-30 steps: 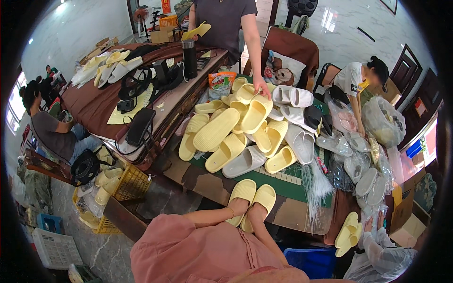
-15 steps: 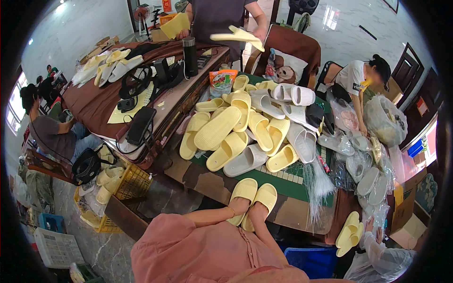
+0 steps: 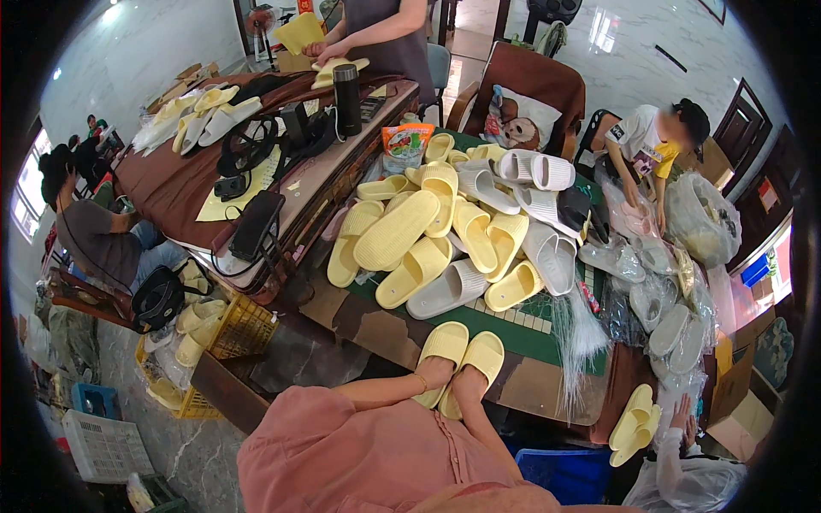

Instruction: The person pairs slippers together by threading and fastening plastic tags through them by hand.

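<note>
A pair of pale yellow slippers stands toes-up at the near edge of the table. My left hand (image 3: 434,371) is slipped into the left slipper (image 3: 445,340), under its strap. My right hand (image 3: 468,385) sits the same way inside the right slipper (image 3: 484,352). The straps and soles hide my fingers, and the two slippers lie side by side, touching. Just beyond them a heap of yellow slippers (image 3: 396,231) and grey slippers (image 3: 446,289) covers a green mat (image 3: 522,338). A bundle of clear plastic strands (image 3: 575,342) hangs over the edge on the right.
Bagged grey slippers (image 3: 667,329) lie along the right side, near a co-worker (image 3: 646,145). Another person (image 3: 385,34) stands at the brown-covered table (image 3: 154,188) with a yellow slipper. A yellow crate (image 3: 244,329) is at left; a blue bin (image 3: 564,474) sits below.
The person at the far side has moved left and brought a slipper down over the brown-covered table. The co-worker at right has straightened somewhat. My hands and their slippers stay in place.
</note>
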### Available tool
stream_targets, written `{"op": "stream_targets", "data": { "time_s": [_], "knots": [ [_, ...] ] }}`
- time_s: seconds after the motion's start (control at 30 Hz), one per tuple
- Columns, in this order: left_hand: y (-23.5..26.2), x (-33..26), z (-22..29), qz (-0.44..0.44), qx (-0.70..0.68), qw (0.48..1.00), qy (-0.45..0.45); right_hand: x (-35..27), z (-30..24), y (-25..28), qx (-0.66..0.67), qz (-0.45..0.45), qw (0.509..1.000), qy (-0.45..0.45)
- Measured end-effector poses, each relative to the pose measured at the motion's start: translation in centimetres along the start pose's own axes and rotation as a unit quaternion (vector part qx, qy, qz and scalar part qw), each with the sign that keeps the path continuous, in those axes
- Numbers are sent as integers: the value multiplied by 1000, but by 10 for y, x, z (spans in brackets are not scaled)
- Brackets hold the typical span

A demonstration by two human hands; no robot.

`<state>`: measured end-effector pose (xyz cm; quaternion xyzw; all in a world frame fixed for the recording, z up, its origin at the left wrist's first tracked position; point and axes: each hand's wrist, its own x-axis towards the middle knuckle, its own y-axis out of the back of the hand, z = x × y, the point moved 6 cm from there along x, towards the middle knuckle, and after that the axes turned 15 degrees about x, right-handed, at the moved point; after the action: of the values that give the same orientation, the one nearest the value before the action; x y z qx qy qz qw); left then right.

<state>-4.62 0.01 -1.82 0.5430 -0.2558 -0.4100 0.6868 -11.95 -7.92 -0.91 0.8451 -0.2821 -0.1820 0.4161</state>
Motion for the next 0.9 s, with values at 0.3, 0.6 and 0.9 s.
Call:
{"op": "stream_targets", "data": {
  "time_s": [0.3,0.6,0.9],
  "knots": [
    [4,2,1,-5,11,1000,-11,3,5,-6,-16,-12,1000,-10],
    [-13,-4,2,8,6,1000,-27,-5,10,-7,-25,-33,998,-39],
    [-13,6,-6,21,-6,1000,-10,5,7,-8,25,-18,1000,-2]
  ]
}}
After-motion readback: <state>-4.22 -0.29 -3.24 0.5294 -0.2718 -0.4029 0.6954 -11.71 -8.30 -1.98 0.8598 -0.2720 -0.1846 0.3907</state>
